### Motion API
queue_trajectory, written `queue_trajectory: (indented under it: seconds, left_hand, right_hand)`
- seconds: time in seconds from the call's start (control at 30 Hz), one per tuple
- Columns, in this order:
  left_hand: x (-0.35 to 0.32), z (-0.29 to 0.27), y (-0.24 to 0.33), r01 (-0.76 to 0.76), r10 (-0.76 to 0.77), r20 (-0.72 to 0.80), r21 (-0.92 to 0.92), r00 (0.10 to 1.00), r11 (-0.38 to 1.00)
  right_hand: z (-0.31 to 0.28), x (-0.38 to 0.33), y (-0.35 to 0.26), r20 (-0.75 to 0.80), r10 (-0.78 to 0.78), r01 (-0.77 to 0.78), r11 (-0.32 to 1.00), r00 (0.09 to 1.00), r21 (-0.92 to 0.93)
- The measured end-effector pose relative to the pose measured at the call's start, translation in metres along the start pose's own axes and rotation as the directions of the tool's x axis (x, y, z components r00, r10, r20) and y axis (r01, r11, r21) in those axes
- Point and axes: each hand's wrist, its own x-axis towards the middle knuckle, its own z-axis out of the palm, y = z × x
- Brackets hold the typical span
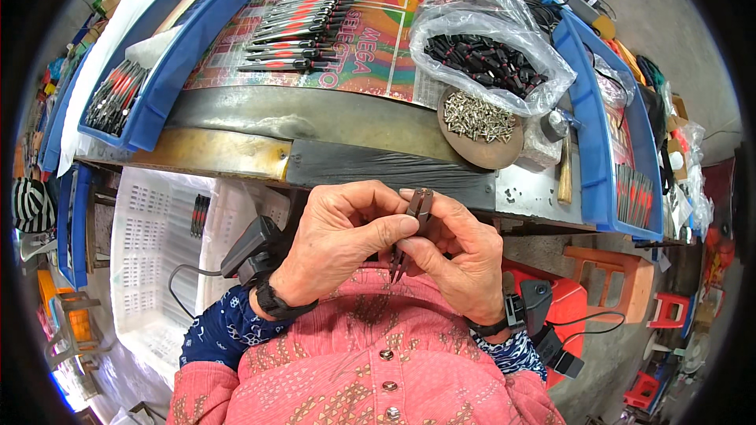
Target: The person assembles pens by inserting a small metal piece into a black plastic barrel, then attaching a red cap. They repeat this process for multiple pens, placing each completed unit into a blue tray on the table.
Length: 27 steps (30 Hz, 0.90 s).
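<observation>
Together, the fingers of the left hand [335,224] and the right hand [465,256] grip a dark plier-like tool [423,206], pinching it between thumbs and fingertips from both sides. It is held in front of the person's body, close to the near edge of the surface [354,122], its blunt end up and its two narrow prongs pointing down, slightly apart at their tips. Some of the right fingers are hidden behind it.

Black straps circle both wrists, each carrying a black device with a cable. Below the hands is a pink patterned shirt [378,378].

Beyond them on the surface, to the right, a round brown dish [500,159] holds a heap of small silvery metal pieces [478,116]. Just behind it, an open clear plastic bag [465,12] contains many black parts [484,63]. Farther left, a long row of black-and-red tools [303,20] lies on a colourful printed sheet [213,71]. Blue trays flank all this, the left tray [161,114] and the right tray [594,153] each holding more black-and-red pieces. Lower left stands a white plastic basket [153,291].
</observation>
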Motion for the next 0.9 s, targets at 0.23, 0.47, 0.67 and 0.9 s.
queue_trajectory:
  seconds: [0.23,0.47,0.67,0.9]
  left_hand:
    - [-0.0006,0.0037,-0.0002,0.025,-0.027,-0.037,-0.041,0.999,0.999]
    - [0.0008,0.0015,-0.0034,0.022,-0.021,0.011,-0.049,1.000,0.999]
    - [0.0008,0.0010,-0.0045,0.073,-0.072,0.012,-0.077,0.997,0.994]
    - [0.0048,0.0063,-0.0036,0.033,-0.034,-0.040,-0.044,0.999,0.999]
  right_hand:
    - [-0.0018,-0.0011,0.0026,0.010,0.049,-0.048,0.997,0.999,-0.057]
    - [-0.0028,-0.0022,0.0012,0.005,0.041,-0.041,0.992,0.999,-0.117]
    - [-0.0057,-0.0028,-0.0005,0.024,0.088,-0.085,0.992,0.996,-0.097]
    - [-0.0047,0.0007,-0.0036,0.011,0.162,-0.161,0.985,0.987,-0.055]
